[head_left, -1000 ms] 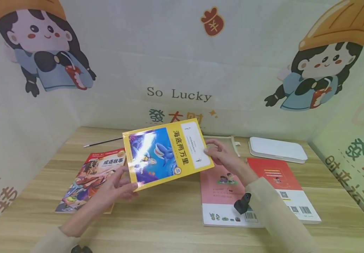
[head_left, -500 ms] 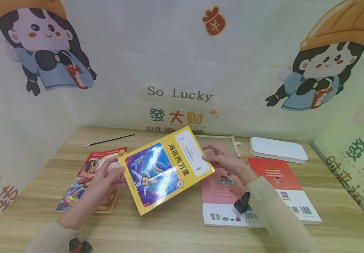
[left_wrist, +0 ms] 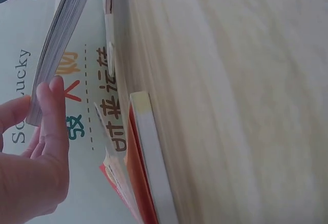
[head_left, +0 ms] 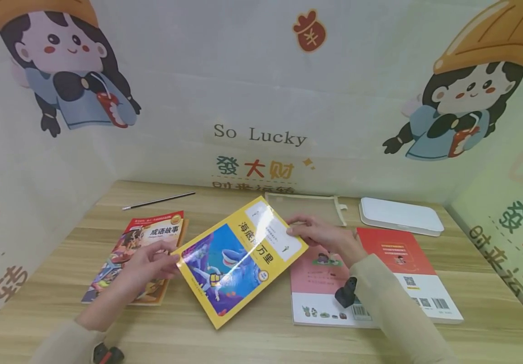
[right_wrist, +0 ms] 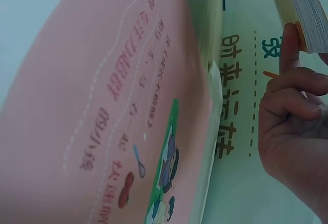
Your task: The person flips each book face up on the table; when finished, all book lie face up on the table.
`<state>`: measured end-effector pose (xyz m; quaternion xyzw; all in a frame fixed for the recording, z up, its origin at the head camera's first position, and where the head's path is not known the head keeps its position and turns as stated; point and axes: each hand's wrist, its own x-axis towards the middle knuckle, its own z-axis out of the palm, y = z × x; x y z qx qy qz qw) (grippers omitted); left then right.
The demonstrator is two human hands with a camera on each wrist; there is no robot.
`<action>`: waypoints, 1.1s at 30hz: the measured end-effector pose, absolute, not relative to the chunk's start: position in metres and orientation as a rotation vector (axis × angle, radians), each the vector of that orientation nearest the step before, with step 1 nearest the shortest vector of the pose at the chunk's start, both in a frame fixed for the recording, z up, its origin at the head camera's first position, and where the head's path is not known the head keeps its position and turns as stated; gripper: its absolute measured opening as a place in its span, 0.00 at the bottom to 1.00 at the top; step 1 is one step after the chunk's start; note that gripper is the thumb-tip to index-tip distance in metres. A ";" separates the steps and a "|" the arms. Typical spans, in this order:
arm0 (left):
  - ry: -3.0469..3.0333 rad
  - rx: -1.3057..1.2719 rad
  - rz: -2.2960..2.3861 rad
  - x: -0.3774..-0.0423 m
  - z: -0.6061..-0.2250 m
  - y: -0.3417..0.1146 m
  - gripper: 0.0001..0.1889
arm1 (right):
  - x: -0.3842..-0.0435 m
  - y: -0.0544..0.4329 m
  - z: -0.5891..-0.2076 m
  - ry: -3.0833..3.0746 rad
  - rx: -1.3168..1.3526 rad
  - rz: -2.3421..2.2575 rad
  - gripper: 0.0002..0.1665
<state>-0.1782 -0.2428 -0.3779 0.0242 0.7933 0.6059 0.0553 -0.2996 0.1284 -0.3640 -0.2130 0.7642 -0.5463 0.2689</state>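
Note:
A yellow-bordered paperback book [head_left: 225,268] with a shark and diver on its cover is held tilted above the table, front cover up. My left hand [head_left: 152,268] pinches its left corner between thumb and fingers; the left wrist view shows that hand [left_wrist: 38,157] at the end of the page block [left_wrist: 59,44]. On the right edge my right hand [head_left: 322,235] grips the book, and its fingers [right_wrist: 291,42] reach under it in the right wrist view. Under my left forearm lies a colourful storybook [head_left: 120,253], with another book's edge showing beneath. A pink-and-white book [head_left: 308,283] lies below my right hand.
A red-and-white book [head_left: 418,273] lies at the right, beside the pink one. Behind them sit a white case [head_left: 399,216] and a beige-edged mesh pouch [head_left: 306,208]. A thin black pencil [head_left: 158,200] lies at the back left. Printed cloth [head_left: 261,91] walls the table.
Both hands have lowered the yellow book toward the table and turned it, its left side swinging down toward me. My left hand has shifted left along with it. The other books stay put.

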 end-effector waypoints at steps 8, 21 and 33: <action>2.406 0.181 1.767 -0.173 -0.379 -0.251 0.17 | -0.300 0.120 -0.362 2.159 -0.540 -1.473 0.23; 2.387 0.425 1.456 -0.162 -0.382 -0.252 0.15 | -0.311 0.087 -0.371 2.228 -0.280 -1.665 0.25; 2.321 0.410 1.426 -0.152 -0.382 -0.250 0.21 | -0.319 0.059 -0.383 2.422 -0.269 -1.523 0.21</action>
